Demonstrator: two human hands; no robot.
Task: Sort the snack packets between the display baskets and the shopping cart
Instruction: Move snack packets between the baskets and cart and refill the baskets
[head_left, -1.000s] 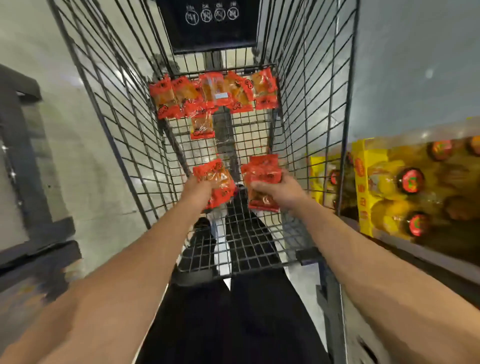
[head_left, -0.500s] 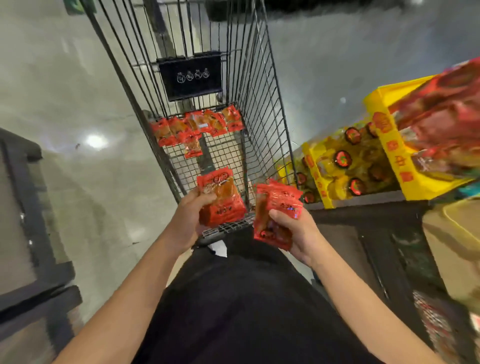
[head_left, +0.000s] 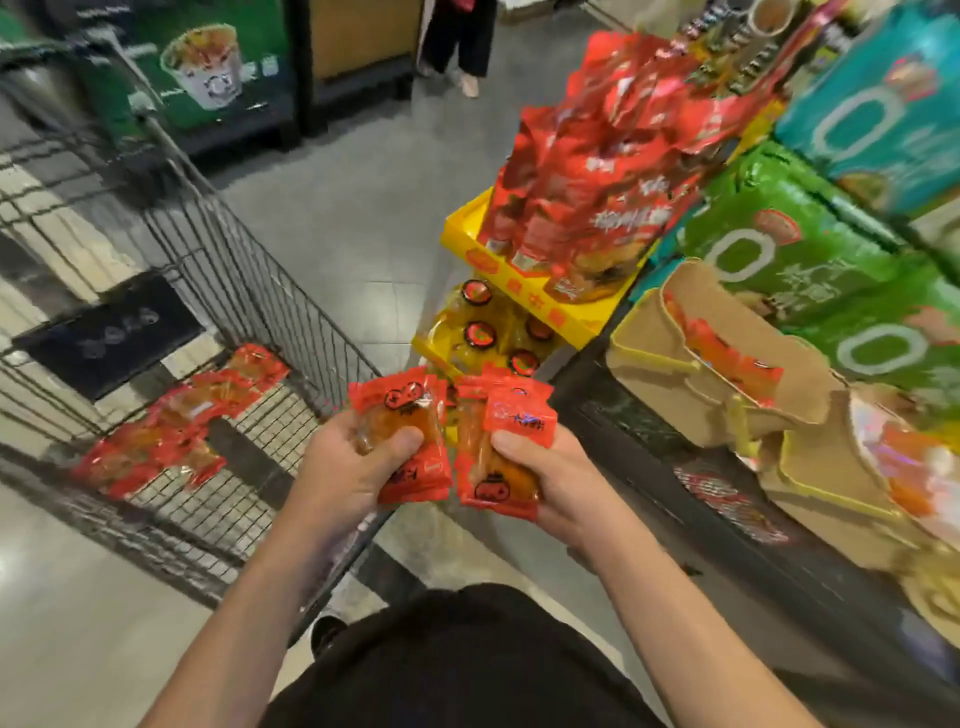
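Gripping by the middles suits these light, slippery packets (head_left: 400, 436), stacks being clenched in left hand (head_left: 348, 467) and right hand (head_left: 545, 478).

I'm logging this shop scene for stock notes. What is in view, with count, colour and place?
Small red snack packets: several, red-orange, on the floor of the black wire shopping cart, left.
Tan woven display baskets: two at least, holding red packets, right shelf.
Large red snack bags: several, in a yellow cardboard tray, upper centre.
Yellow packs with round red labels: several, below that tray.
Green and teal boxes: several, far right.
Left hand: grips a small stack of red packets.
Right hand: grips a second stack of red packets.
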